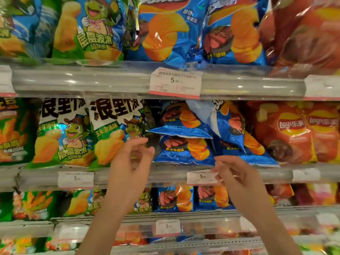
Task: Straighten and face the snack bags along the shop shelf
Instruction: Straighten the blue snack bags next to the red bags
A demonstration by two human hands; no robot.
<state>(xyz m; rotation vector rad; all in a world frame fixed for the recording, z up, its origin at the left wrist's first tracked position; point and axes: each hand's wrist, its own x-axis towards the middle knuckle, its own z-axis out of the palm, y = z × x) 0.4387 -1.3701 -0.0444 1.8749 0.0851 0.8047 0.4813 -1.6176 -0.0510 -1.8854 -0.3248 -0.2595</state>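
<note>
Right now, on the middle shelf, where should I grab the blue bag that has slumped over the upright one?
Take the tipped blue bag by its lower seam edge, which juts forward above the upright blue bag. Come from the front left with the left hand, already near that corner and holding nothing. The seam is flat and exposed; the puffed body would likely slip. The right hand could steady the upright one.

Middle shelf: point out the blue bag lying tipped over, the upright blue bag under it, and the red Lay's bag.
Tipped blue bag (181, 119): head view, on its front face.
Upright blue bag (184, 150): head view, middle of its front.
Red Lay's bag (283, 131): head view, just below the logo.
</note>
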